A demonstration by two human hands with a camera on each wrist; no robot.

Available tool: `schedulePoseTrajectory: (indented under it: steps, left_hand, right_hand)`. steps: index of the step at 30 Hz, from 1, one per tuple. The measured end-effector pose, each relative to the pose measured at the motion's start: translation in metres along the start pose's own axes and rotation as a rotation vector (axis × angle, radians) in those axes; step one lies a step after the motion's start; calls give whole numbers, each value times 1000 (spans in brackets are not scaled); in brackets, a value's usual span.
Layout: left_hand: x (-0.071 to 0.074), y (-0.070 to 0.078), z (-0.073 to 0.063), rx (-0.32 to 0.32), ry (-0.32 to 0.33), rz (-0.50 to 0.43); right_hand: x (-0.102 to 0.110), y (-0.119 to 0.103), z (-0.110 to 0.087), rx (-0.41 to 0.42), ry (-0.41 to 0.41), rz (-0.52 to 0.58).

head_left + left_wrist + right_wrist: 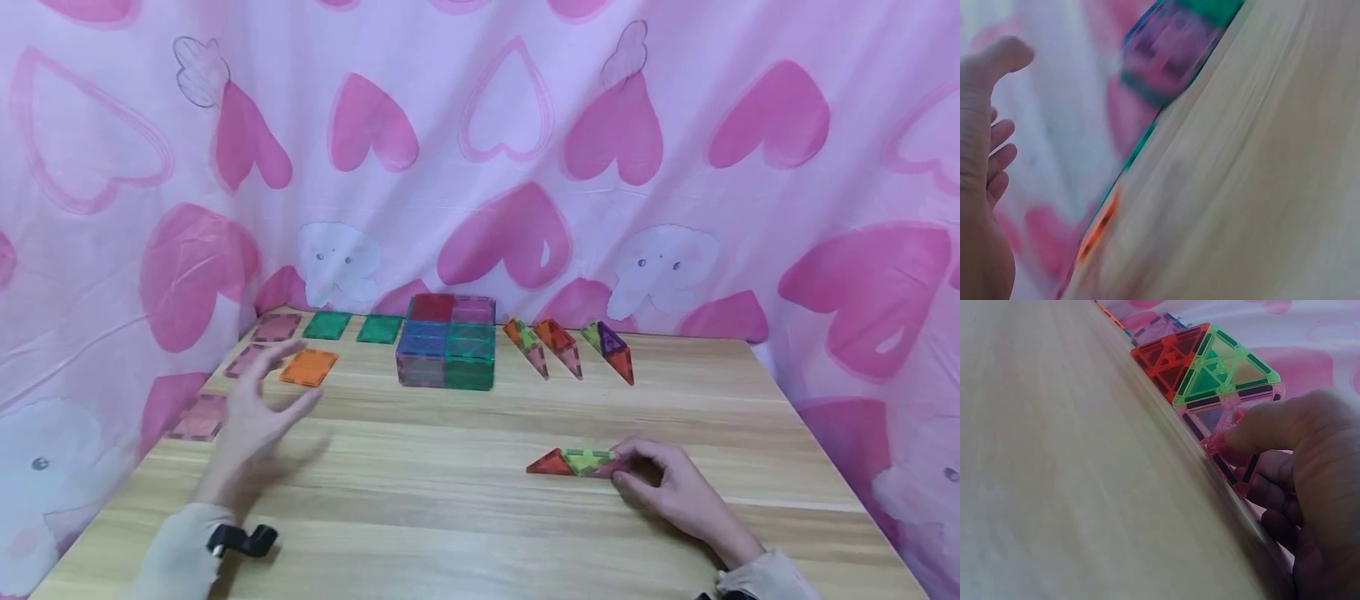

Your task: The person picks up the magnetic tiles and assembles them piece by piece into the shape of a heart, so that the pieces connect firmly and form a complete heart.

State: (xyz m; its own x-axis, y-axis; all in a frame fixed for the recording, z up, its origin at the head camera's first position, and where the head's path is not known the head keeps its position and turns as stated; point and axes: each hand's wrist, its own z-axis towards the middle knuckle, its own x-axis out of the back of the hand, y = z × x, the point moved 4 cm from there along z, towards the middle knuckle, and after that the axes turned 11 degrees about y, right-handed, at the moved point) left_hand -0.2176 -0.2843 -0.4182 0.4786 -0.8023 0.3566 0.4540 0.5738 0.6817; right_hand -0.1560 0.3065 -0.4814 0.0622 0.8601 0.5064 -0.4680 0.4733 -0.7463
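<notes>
My right hand point(678, 487) pinches a pink triangular magnetic tile point(1207, 422) between thumb and fingers. Joined to it in a row are a green triangular tile point(1229, 369) and a red triangular tile point(1169, 359). In the right wrist view this strip stands on edge along the wooden table point(420, 517). My left hand point(255, 417) is raised at the left with fingers spread and nothing in them. Nearest to it in the head view is an orange square tile point(309, 367), with pink square tiles point(198, 417) beside and partly behind the hand.
A block of coloured square tiles point(446, 342) stands at the back middle. Left of it lie two green square tiles point(380, 328). To its right are three strips of triangular tiles point(555, 337). A pink heart-patterned curtain point(480, 167) hangs behind and at both sides.
</notes>
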Motion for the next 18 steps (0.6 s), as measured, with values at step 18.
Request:
schedulePoseTrajectory:
  steps: [18]
  left_hand:
    - [118, -81, -40, 277, -179, 416]
  right_hand:
    - [0, -4, 3, -10, -30, 2]
